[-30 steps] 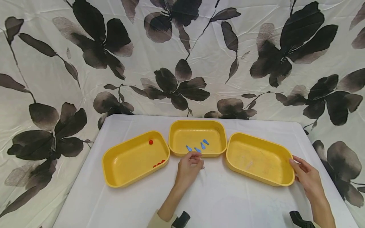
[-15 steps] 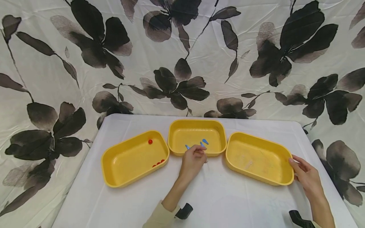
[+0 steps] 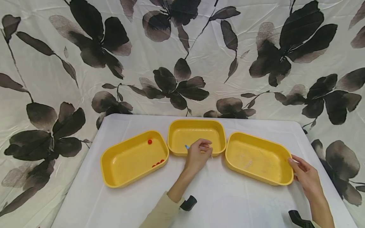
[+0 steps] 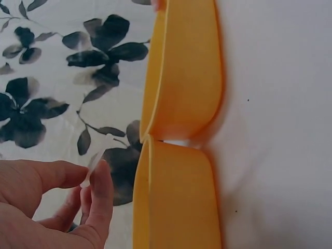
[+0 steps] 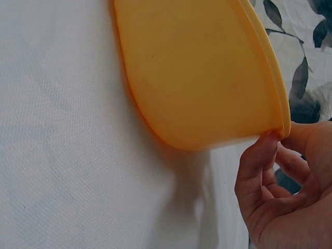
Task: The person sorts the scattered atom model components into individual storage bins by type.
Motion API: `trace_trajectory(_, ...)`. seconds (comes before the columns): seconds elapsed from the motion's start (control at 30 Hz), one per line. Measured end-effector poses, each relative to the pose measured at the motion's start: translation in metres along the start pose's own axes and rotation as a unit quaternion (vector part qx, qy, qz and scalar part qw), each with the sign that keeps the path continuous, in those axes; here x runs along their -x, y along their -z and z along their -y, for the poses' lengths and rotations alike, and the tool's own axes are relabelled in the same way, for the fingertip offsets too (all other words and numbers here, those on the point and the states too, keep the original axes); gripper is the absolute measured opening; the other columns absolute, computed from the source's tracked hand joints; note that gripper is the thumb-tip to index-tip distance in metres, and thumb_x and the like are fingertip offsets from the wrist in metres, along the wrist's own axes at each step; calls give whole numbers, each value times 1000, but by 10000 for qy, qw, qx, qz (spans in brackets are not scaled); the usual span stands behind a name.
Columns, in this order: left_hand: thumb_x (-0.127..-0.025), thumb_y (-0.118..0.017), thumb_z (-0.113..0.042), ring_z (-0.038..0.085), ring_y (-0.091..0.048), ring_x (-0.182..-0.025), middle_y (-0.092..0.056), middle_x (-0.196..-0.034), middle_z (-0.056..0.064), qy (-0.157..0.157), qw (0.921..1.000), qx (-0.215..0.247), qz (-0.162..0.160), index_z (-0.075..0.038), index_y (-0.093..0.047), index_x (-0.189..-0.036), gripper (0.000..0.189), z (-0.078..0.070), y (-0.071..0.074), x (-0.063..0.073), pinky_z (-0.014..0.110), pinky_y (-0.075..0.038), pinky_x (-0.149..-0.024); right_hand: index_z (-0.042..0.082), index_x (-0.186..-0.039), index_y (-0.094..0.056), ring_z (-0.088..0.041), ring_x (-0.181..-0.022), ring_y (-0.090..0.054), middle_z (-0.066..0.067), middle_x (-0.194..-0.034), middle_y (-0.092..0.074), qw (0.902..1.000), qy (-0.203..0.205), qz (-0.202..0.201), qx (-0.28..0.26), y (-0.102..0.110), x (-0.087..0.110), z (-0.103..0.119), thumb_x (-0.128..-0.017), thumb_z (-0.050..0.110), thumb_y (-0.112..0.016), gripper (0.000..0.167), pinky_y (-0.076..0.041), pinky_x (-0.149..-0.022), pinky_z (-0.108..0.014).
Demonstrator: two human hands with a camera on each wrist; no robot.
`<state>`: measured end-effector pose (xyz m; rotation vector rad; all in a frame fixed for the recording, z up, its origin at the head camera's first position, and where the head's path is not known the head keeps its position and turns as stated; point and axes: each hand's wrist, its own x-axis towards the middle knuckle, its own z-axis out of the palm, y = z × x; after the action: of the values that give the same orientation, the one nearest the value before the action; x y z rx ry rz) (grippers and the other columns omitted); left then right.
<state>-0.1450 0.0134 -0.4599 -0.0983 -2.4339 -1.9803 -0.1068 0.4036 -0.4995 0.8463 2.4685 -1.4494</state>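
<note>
My left hand [image 3: 198,155] is over the front edge of the middle yellow tray [image 3: 196,122]. Between its thumb and index finger it pinches a small, thin, clear whitish piece [image 4: 96,160], seen best in the left wrist view. A small blue drop-shaped piece [image 3: 187,147] shows beside that hand in the tray; the other blue pieces are mostly hidden behind the fingers. At the far right, my right hand [image 3: 307,177] grips the outer end of the right yellow tray [image 5: 197,78], thumb and fingers at its rim.
The left yellow tray [image 3: 122,183] holds a red ball [image 3: 150,142] at the back and several more red balls along its near wall. All three trays stand close together on a white-covered table [image 3: 228,202]. A flowered cloth [image 3: 222,57] hangs behind.
My left hand has moved right and slightly farther over the middle tray, covering most of the blue pieces. My right hand stays on the right tray.
</note>
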Motion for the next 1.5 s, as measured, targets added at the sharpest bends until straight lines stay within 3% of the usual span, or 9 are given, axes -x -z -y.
trace_trajectory(0.23, -91, -70, -3, 18, -71, -83, -67, -94, 5, 45, 9999, -48, 105, -3, -72, -108, 17, -6, -8, -10, 22, -57, -66, 6, -160, -33, 0, -81, -55, -9, -128, -54, 10000, -23, -61, -54, 0, -1, 0, -103, 56, -50, 78, -54, -68, -17)
trace_trajectory(0.47, -92, -70, -2, 20, -72, -81, -68, -94, 7, 13, 9998, 22, 209, 0, -72, -109, 17, -9, -16, -19, 21, -57, -66, 6, -160, -33, 0, -81, -54, -13, -133, -52, 10000, -8, -69, -32, 0, -2, 0, -103, 57, -50, 78, -54, -68, -17)
trace_trajectory(0.67, -94, -70, -4, 12, -69, -82, -69, -96, 5, 19, 9992, -153, 380, 1, -71, -112, 19, -11, -23, -25, 18, -56, -68, 6, -159, -34, 0, -81, -55, -6, -126, -55, 10000, 19, -75, -19, 0, -2, -1, -102, 57, -50, 79, -54, -68, -17)
trace_trajectory(1.03, -95, -69, -3, 11, -65, -81, -68, -95, 6, -184, 9976, -315, 587, -1, -71, -109, 14, -15, -41, -35, 17, -54, -71, 6, -159, -34, -1, -81, -55, 5, -116, -55, 10000, 45, -54, -26, 1, -2, -1, -102, 57, -51, 79, -54, -68, -17)
trace_trajectory(1.5, -95, -70, 1, 7, -63, -73, -66, -91, 6, -274, 9963, -220, 790, 4, -70, -107, 13, -20, -64, -42, 15, -55, -66, 7, -161, -32, -1, -83, -54, -17, -141, -48, 10000, -50, -71, -46, -1, -2, 0, -103, 58, -49, 79, -54, -69, -15)
